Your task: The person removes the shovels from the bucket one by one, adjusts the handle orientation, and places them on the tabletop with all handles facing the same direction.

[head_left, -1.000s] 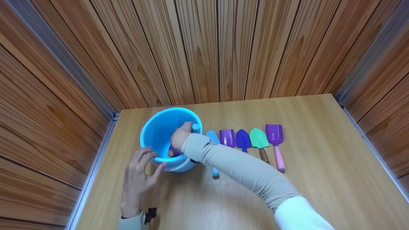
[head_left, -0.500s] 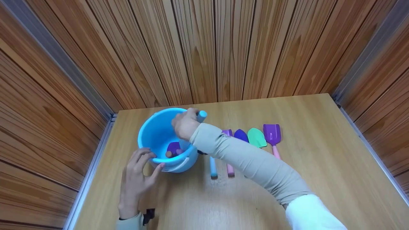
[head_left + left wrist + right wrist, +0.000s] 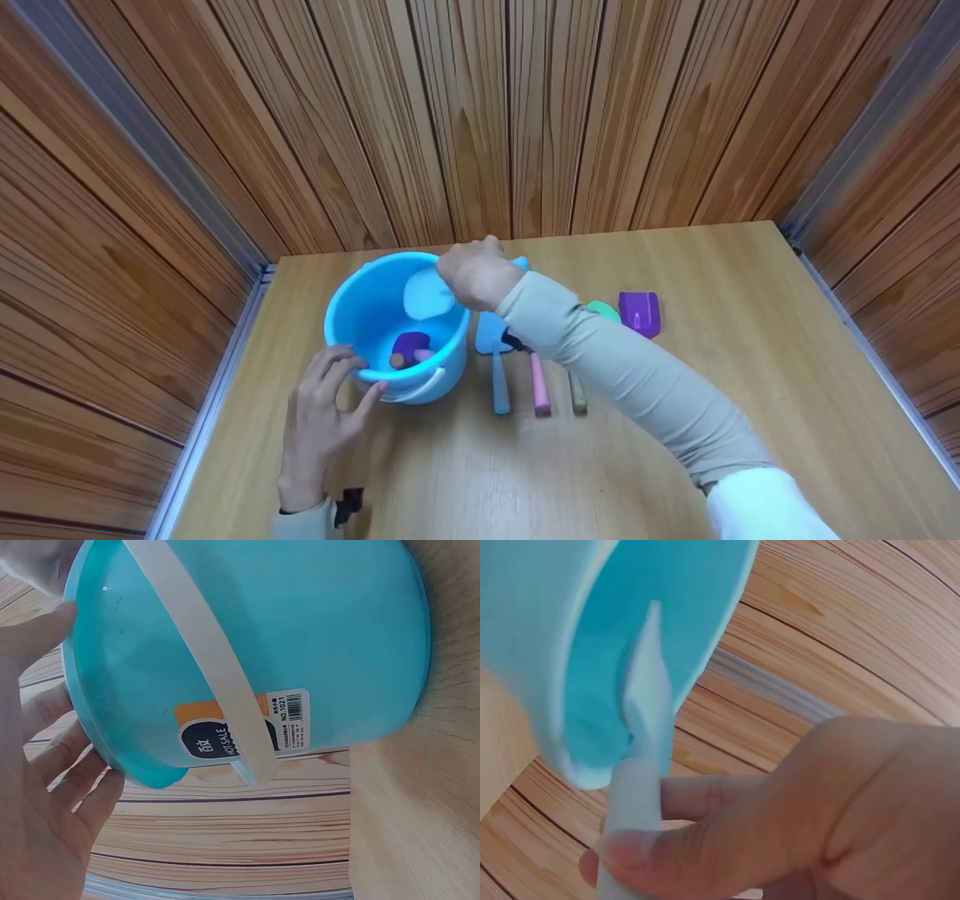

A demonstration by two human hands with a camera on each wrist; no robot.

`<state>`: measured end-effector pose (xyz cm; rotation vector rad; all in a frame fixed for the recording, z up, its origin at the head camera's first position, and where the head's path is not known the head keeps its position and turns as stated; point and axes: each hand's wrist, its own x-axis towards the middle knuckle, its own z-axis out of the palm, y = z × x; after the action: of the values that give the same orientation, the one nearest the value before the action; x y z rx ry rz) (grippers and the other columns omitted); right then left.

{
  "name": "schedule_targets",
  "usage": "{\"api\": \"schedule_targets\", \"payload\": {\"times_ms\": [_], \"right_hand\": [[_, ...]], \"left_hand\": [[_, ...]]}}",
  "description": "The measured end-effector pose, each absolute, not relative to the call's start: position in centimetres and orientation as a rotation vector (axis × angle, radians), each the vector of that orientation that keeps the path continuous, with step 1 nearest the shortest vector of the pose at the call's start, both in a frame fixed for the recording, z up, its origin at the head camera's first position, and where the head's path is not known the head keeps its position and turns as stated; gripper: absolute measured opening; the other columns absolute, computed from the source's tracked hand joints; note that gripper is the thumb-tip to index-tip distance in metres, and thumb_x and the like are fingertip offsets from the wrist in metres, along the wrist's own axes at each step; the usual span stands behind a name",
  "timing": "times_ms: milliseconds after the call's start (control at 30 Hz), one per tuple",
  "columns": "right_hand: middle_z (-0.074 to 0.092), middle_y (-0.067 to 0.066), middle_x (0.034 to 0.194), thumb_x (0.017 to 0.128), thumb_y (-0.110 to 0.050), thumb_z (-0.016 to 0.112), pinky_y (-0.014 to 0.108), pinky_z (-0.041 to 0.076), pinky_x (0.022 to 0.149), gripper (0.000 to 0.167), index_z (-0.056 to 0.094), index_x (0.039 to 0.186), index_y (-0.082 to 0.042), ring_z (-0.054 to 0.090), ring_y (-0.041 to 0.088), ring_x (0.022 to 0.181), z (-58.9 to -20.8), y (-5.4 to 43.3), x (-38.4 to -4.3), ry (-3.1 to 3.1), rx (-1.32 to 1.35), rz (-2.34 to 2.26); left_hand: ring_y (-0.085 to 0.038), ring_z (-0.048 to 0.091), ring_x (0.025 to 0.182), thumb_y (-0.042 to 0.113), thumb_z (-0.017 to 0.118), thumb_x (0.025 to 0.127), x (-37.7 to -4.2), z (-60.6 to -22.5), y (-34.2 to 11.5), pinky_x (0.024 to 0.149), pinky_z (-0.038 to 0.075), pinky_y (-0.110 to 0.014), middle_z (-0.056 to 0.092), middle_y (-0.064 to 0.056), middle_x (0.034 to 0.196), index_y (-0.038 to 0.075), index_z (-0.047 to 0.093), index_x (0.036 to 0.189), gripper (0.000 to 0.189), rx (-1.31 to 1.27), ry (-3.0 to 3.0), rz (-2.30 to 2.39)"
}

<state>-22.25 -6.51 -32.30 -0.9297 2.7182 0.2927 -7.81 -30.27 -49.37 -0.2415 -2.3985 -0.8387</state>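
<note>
Blue shovel held at bucket mouth; purple, pink and brown parts inside

Wooden table point(image 3: 487, 480) carries everything; blue bucket point(image 3: 453, 364) stands upright toward its far left, white bail point(image 3: 217, 667) hanging against the outer wall. Left hand point(image 3: 322, 412) is spread wide, fingertips and thumb touching the bucket's near-left rim; right hand point(image 3: 480, 275) is closed around the handle of a light blue shovel point(image 3: 426, 295), its blade tilted inside the mouth; cannot tell whether the blade touches the wall.

Right of the bucket, on the table: a second blue shovel point(image 3: 490, 335), just beside it; then a pink handle point(image 3: 539, 384) and an olive handle point(image 3: 577, 394); farther right, a purple blade point(image 3: 639, 313) and a green blade point(image 3: 603, 309), both partly behind the sleeve point(image 3: 630, 382).

Bucket contents, low on the near side: purple piece point(image 3: 410, 343); pink handle end point(image 3: 424, 355); brown handle end point(image 3: 399, 361); which parts join, cannot tell.
</note>
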Motion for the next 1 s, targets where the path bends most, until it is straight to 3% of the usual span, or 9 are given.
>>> {"api": "schedule_targets", "payload": {"times_ms": [100, 267, 367, 467, 533, 733, 1000], "right_hand": [[0.050, 0.003, 0.077, 0.100, -0.010, 0.072, 0.039, 0.053, 0.083, 0.005, 0.068, 0.102, -0.011, 0.052, 0.020, 0.073, -32.4, -4.7, -22.6, 2.691, -0.932, 0.177], [0.047, 0.000, 0.076, 0.093, 0.009, 0.066, 0.028, 0.044, 0.062, 0.024, 0.061, 0.087, -0.013, 0.047, 0.015, 0.068, -32.6, -1.9, -22.9, 2.580, -0.884, 0.061], [0.057, 0.002, 0.085, 0.091, 0.012, 0.067, 0.023, 0.045, 0.057, 0.023, 0.069, 0.097, -0.011, 0.053, 0.015, 0.072, -32.8, 0.1, -23.0, 2.539, -0.838, -0.037], [0.070, 0.009, 0.110, 0.092, 0.010, 0.070, 0.026, 0.056, 0.067, 0.037, 0.073, 0.124, -0.009, 0.063, 0.020, 0.087, -33.0, 2.3, -23.0, 2.539, -0.814, -0.138], [0.072, 0.012, 0.121, 0.093, 0.008, 0.071, 0.031, 0.060, 0.074, 0.044, 0.070, 0.134, -0.008, 0.067, 0.024, 0.095, -33.1, 3.7, -23.1, 2.551, -0.835, -0.165], [0.074, 0.012, 0.113, 0.092, 0.011, 0.069, 0.040, 0.062, 0.082, 0.041, 0.073, 0.129, -0.006, 0.068, 0.027, 0.096, -33.6, 7.1, -24.0, 2.576, -0.858, -0.299], [0.076, 0.012, 0.114, 0.092, 0.005, 0.075, 0.047, 0.062, 0.091, 0.040, 0.073, 0.131, -0.007, 0.070, 0.028, 0.102, -34.5, 11.4, -25.0, 2.560, -0.828, -0.463]], "left_hand": [[-0.026, 0.067, 0.124, 0.033, 0.092, 0.085, -7.9, -49.4, -30.3, 0.098, 0.060, -0.057, 0.073, -0.003, 0.126, 0.015, 0.078, 0.110, 0.034, -0.247, -2.399, -0.843], [-0.026, 0.068, 0.123, 0.032, 0.093, 0.084, -7.8, -49.5, -30.3, 0.098, 0.060, -0.057, 0.073, -0.002, 0.124, 0.016, 0.078, 0.109, 0.033, -0.238, -2.407, -0.857], [-0.025, 0.068, 0.123, 0.034, 0.092, 0.085, -7.8, -49.6, -30.3, 0.099, 0.060, -0.056, 0.073, -0.001, 0.124, 0.017, 0.079, 0.109, 0.033, -0.226, -2.416, -0.863], [-0.024, 0.068, 0.123, 0.035, 0.091, 0.086, -7.9, -49.6, -30.1, 0.100, 0.060, -0.055, 0.072, 0.000, 0.125, 0.017, 0.078, 0.110, 0.033, -0.232, -2.416, -0.877], [-0.024, 0.068, 0.124, 0.035, 0.091, 0.086, -8.1, -49.5, -30.1, 0.100, 0.060, -0.055, 0.072, 0.000, 0.126, 0.017, 0.078, 0.111, 0.033, -0.238, -2.410, -0.882], [-0.023, 0.067, 0.123, 0.032, 0.092, 0.085, -8.2, -49.4, -30.4, 0.100, 0.060, -0.056, 0.073, 0.001, 0.124, 0.017, 0.078, 0.110, 0.033, -0.249, -2.384, -0.878], [-0.023, 0.067, 0.122, 0.034, 0.092, 0.085, -8.2, -49.5, -30.4, 0.101, 0.059, -0.058, 0.072, 0.001, 0.125, 0.017, 0.078, 0.110, 0.033, -0.234, -2.393, -0.875]]}}
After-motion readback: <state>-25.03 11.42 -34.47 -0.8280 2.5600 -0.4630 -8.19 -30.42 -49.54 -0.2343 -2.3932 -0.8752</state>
